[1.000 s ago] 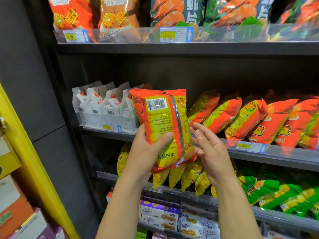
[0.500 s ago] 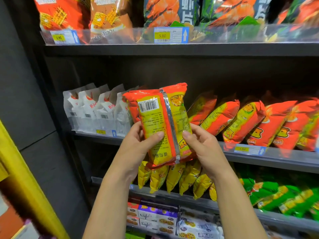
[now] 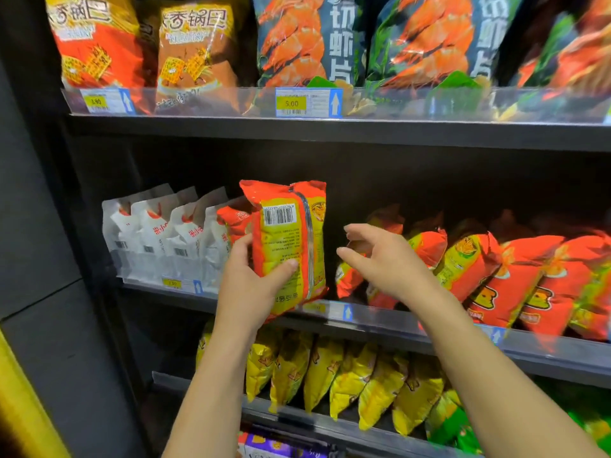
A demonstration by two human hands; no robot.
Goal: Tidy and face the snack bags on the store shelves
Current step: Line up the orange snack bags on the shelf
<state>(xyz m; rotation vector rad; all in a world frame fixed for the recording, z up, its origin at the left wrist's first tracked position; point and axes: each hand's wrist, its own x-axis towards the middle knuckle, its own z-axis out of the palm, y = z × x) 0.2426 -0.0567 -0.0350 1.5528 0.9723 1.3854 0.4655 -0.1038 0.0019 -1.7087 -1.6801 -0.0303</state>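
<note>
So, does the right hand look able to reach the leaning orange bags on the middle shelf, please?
Probably yes: the right hand is empty and directly in front of those bags, with nothing between.

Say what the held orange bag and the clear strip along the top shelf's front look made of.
The orange bag: thin glossy plastic film, likely foil-lined; it crinkles, shines, and shows a silvery back seam. The clear strip: transparent rigid plastic, perhaps acrylic; the shrimp-chip bags show through it.

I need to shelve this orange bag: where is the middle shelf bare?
A dark gap between the held bag and the leaning orange bags, behind the right hand. The white bags on the left stand packed; the orange row overlaps.
</note>
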